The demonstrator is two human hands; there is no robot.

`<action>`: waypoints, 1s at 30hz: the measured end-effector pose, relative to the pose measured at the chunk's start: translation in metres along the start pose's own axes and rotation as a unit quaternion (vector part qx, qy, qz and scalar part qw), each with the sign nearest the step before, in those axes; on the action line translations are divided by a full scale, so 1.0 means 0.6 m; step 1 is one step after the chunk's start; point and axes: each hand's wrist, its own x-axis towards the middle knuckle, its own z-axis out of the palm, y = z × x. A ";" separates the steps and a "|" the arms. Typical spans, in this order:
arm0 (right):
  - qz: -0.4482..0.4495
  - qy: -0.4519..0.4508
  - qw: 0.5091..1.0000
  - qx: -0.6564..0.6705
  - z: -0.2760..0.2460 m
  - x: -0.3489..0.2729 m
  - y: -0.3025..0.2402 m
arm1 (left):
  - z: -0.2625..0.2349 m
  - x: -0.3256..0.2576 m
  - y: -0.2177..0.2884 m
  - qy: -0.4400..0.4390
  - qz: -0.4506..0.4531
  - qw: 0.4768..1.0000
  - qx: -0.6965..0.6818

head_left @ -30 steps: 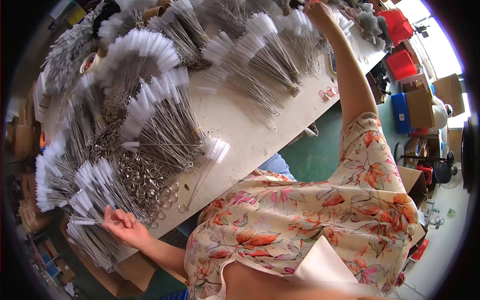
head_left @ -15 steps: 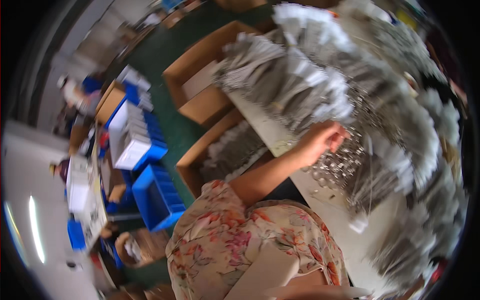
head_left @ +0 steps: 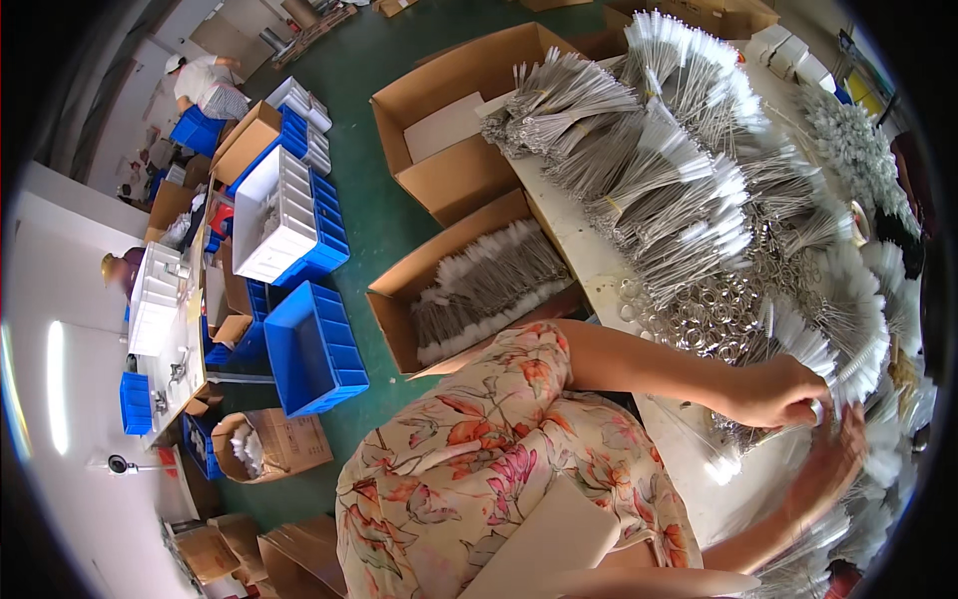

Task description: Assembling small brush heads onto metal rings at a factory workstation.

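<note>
My left hand (head_left: 783, 391) is closed in a pinch at the right of the table, with a small shiny metal ring (head_left: 817, 410) at its fingertips. Close beside it is my right hand (head_left: 848, 439), smeared by motion; what it holds, if anything, I cannot make out. Just beyond both hands lie white-bristled brushes (head_left: 848, 334) with thin wire handles. A heap of loose metal rings (head_left: 689, 314) spreads over the table left of my hands. Bundles of similar wire brushes (head_left: 669, 190) are stacked behind the heap.
A cardboard box (head_left: 394, 304) holding brushes stands by the table's left edge, with another open cardboard box (head_left: 419, 185) behind it. Blue bins (head_left: 309, 349) and white bins (head_left: 269, 225) stand farther left. Another person (head_left: 210, 90) bends at the far left.
My left hand has moved from the ring heap rightward and nearer to me. My right hand has come into clear view beside it. The head view has shifted.
</note>
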 end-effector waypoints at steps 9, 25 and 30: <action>-0.007 0.043 0.970 0.237 0.099 -0.008 -0.037 | -0.060 0.006 0.001 0.194 0.159 0.967 -0.045; 0.131 -0.186 0.970 0.083 0.111 -0.061 -0.078 | -0.133 -0.001 0.064 0.018 0.025 1.000 0.006; 0.096 -0.192 0.961 0.176 0.109 -0.077 -0.110 | -0.083 -0.045 0.039 -0.153 -0.075 0.969 -0.181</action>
